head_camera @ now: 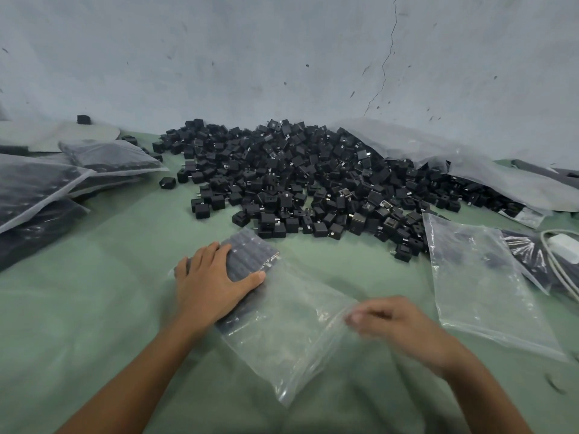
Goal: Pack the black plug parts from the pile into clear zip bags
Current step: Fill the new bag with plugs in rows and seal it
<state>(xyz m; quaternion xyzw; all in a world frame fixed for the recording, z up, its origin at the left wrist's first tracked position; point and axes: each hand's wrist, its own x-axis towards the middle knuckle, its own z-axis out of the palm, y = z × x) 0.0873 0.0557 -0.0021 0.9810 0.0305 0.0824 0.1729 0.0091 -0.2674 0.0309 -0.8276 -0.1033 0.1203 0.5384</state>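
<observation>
One zip bag (282, 333) spans my hands: left hand (210, 283) spread flat on the plug parts (253, 252) beneath it, right hand (391, 324) seemingly pinching the mouth. I'd press rows flat while sealing.

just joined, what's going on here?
A person is bagging black plugs. The left hand presses flat on a part-filled clear zip bag, plugs lined up in rows at its far end. The right hand, blurred, is at the bag's right edge; its grip is unclear. The loose pile sits behind, filled bags left, empty bags right.
</observation>
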